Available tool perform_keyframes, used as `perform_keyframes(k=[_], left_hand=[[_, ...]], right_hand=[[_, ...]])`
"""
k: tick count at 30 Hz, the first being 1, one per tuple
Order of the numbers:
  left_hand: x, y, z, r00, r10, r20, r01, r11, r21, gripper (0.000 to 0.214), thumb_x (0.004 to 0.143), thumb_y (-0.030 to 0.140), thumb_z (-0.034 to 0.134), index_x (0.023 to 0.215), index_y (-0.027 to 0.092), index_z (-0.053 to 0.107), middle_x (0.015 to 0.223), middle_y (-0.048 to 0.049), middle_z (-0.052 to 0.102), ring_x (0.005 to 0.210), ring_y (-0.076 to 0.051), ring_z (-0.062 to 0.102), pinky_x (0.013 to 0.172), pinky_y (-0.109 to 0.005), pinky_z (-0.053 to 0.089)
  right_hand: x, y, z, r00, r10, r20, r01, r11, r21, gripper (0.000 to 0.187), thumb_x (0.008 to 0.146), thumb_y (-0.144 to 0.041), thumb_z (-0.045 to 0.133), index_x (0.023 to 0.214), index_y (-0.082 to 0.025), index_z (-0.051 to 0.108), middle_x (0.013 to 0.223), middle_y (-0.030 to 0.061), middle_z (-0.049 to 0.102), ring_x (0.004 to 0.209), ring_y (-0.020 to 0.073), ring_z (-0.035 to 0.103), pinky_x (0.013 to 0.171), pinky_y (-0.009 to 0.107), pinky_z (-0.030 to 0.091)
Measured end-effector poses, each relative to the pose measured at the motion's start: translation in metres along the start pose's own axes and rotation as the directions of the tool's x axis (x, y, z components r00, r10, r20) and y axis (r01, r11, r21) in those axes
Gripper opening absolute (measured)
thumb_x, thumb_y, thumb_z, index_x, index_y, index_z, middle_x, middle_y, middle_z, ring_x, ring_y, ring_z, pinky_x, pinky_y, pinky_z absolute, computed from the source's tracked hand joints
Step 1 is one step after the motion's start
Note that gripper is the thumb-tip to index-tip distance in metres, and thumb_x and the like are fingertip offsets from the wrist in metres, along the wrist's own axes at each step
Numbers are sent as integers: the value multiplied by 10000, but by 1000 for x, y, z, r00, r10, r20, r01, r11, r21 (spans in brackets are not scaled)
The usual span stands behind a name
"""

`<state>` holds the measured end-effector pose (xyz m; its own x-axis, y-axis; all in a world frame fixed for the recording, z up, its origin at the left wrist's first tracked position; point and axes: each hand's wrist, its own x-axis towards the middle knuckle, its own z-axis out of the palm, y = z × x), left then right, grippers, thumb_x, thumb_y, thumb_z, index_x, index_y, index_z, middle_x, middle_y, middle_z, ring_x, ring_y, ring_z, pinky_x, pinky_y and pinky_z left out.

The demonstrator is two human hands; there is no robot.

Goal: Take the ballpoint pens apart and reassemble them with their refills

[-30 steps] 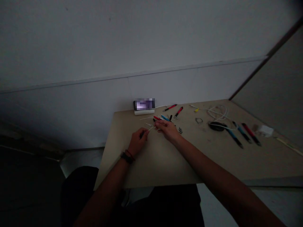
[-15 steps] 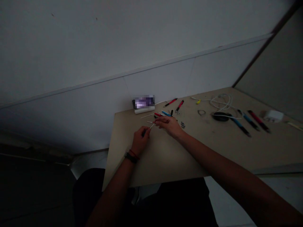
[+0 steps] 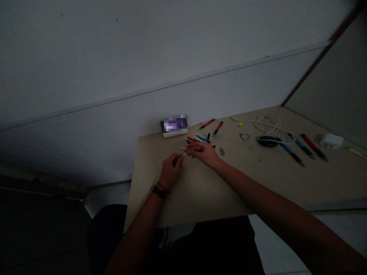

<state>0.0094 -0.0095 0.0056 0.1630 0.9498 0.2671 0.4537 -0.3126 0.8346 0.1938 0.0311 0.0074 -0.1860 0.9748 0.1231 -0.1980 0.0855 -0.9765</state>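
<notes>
Our left hand (image 3: 171,172) is curled narrowly around a dark handle (image 3: 175,162), mostly hidden by the fingers. A thin white stick (image 3: 184,154) sits at about 2 o'clock from that hand, between the two hands. Our right hand (image 3: 204,153) is also narrow, with its fingers (image 3: 193,152) just beside the stick, but we cannot tell whether they grip it.

We count two more loose white sticks (image 3: 178,140) at 12 o'clock from the hands. At least eight colored tools lie on the board (image 3: 200,194): five at 12 to 1 o'clock, including the red one (image 3: 191,139) and the blue one (image 3: 201,138), and three far off at 3 o'clock, including the red one (image 3: 314,147). Those three lie well apart from the hands, beyond a white cable (image 3: 266,124), a black disc (image 3: 267,141), and a white charger (image 3: 329,140).

The board's left edge is near our left hand at 9 o'clock. Open board spreads from 4 to 7 o'clock, down to the near edge. A blurred phone (image 3: 174,123) stands at 12 o'clock against the wall (image 3: 189,99).
</notes>
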Motion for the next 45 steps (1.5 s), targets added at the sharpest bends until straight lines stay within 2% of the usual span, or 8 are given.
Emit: perform_keyframes(k=[8,16,20,24,30,33,39,45], left_hand=[[0,-2,0,1000,4,-19,-6,996,-87,281,956,440,555,894,183,651,662,16,577,619,-130,523,625,-255,406],[3,-2,0,989,-115,-96,86,960,-268,316,945,489,564,884,183,615,650,21,562,594,-119,522,593,-244,420],[5,-4,0,984,-140,-110,92,929,-360,328,927,500,595,870,177,614,649,22,558,575,-104,498,557,-225,403],[5,-6,1,978,-175,-111,108,887,-449,367,899,536,623,871,171,614,630,32,541,544,-88,466,507,-201,361],[5,-4,2,972,-207,-107,136,878,-459,383,878,552,645,852,170,622,622,31,551,538,-87,480,509,-195,374],[5,-5,3,973,-207,-98,145,888,-436,368,885,540,638,848,174,623,617,33,551,540,-92,491,519,-199,383],[5,-8,3,978,-184,-99,132,912,-389,353,903,522,620,859,171,625,615,36,557,533,-91,489,530,-203,391],[5,-8,4,982,-167,-86,127,928,-351,340,909,506,613,875,170,640,632,29,567,566,-102,524,557,-213,414]], right_hand=[[-2,-8,1,994,-55,96,60,997,-47,454,611,-373,870,1013,-198,752,986,76,778,767,179,710,643,284,569],[21,-11,-46,906,-189,-378,54,939,-340,383,793,-537,696,794,-155,724,645,37,688,507,136,551,487,252,430],[20,-1,-50,962,-205,-180,8,679,-734,177,778,-345,739,727,-176,736,702,52,705,647,194,630,642,311,470],[12,-2,-45,998,-14,-53,-44,390,-920,100,804,-288,727,819,-197,766,852,79,737,777,226,673,723,323,477],[7,-8,-41,998,69,14,-2,227,-974,138,846,-276,693,933,-205,772,1031,107,727,939,258,677,799,344,487],[8,-7,-40,999,2,44,41,315,-948,108,833,-238,695,903,-200,768,982,95,736,891,244,678,793,351,489],[12,-9,-36,981,-179,70,185,775,-604,212,837,-371,684,884,-175,748,842,65,744,766,219,678,725,353,509],[9,-12,-29,980,-170,105,194,932,-305,308,813,-479,713,892,-181,713,941,85,750,887,223,692,774,356,526]])
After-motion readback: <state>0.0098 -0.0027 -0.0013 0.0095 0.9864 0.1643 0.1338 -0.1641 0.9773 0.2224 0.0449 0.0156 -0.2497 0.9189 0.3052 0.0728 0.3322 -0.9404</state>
